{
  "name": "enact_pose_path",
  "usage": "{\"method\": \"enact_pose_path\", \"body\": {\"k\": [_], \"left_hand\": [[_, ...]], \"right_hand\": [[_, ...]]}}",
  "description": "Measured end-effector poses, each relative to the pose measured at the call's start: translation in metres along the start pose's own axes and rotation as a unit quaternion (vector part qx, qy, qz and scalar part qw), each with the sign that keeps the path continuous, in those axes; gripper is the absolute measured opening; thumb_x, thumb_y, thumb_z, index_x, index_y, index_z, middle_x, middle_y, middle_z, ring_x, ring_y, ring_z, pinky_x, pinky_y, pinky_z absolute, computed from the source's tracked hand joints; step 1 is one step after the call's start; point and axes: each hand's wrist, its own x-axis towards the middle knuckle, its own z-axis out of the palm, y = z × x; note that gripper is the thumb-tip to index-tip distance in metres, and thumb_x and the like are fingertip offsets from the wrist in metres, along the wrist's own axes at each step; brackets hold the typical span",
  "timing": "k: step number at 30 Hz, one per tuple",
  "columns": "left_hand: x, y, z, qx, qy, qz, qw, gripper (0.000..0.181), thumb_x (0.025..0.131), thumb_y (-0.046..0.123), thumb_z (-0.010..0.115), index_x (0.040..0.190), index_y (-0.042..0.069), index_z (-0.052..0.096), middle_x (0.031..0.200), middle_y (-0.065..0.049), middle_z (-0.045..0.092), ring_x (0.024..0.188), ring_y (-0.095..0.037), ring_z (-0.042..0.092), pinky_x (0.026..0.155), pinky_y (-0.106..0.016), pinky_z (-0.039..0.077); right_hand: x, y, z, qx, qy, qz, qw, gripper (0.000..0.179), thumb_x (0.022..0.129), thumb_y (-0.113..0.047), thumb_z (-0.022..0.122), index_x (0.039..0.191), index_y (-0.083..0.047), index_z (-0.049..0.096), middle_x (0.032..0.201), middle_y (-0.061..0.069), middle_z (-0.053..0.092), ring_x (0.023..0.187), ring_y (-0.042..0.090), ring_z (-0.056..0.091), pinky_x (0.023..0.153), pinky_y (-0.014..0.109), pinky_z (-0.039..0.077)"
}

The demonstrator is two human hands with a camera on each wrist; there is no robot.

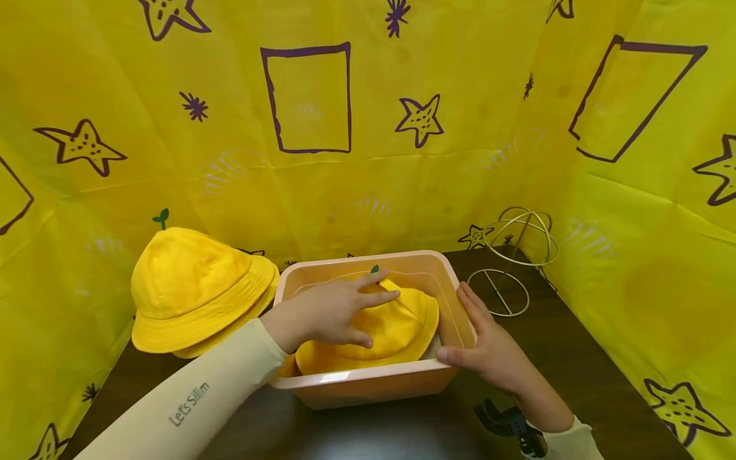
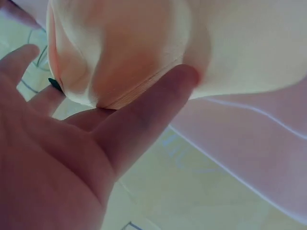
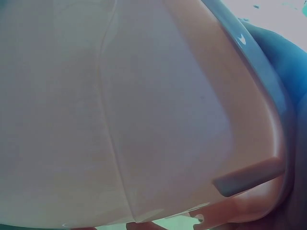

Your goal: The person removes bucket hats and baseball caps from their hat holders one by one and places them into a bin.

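Note:
A yellow bucket hat [image 1: 416,319] with a small green sprout [image 1: 375,269] on its crown lies in a peach plastic bin [image 1: 374,386]. My left hand [image 1: 339,310] reaches over the bin with fingers spread over the hat. In the left wrist view, its straight thumb [image 2: 148,112] rests against the hat fabric [image 2: 139,48], and the sprout shows beside a finger. My right hand [image 1: 494,351] holds the bin's near right corner, thumb over the front rim, fingers along the right side. The right wrist view shows mostly the bin wall [image 3: 158,110] close up.
More yellow hats are stacked [image 1: 192,275] left of the bin, the top one with a sprout. A wire stand [image 1: 499,294] stands at the back right of the dark table [image 1: 552,358]. Yellow printed cloth [image 1: 483,185] surrounds the table behind and on both sides.

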Motion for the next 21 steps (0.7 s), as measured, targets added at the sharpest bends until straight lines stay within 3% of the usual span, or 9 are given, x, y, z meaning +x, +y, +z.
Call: {"method": "enact_pose_path", "body": {"k": [6,13,21], "left_hand": [[0.008,0.004,0.009,-0.005,-0.030,-0.005,0.9995,0.089,0.083,0.054,0.077,0.157,0.039,0.030,0.166,0.004,-0.002,0.125,-0.037,0.052,0.095,-0.041,0.048],[0.024,0.000,0.022,-0.015,-0.083,-0.039,0.9957,0.092,0.080,0.055,0.079,0.156,0.044,0.028,0.166,0.002,0.005,0.133,-0.037,0.044,0.103,-0.045,0.041],[0.039,0.000,0.034,0.005,-0.119,-0.030,0.9924,0.096,0.080,0.053,0.079,0.157,0.045,0.024,0.166,0.000,0.006,0.140,-0.038,0.034,0.113,-0.050,0.026]], "right_hand": [[0.000,0.001,0.000,0.001,0.001,0.000,1.0000,0.112,0.076,-0.033,0.086,0.160,-0.006,0.017,0.165,0.009,0.006,0.145,0.044,0.012,0.106,0.066,0.021],[0.000,0.001,0.000,-0.001,-0.001,-0.001,1.0000,0.112,0.076,-0.032,0.086,0.160,-0.008,0.016,0.165,0.007,0.005,0.145,0.044,0.011,0.106,0.067,0.021],[0.000,0.000,0.000,0.005,-0.001,0.005,1.0000,0.112,0.076,-0.034,0.086,0.160,-0.008,0.016,0.165,0.008,0.005,0.145,0.045,0.013,0.106,0.066,0.023]]}}
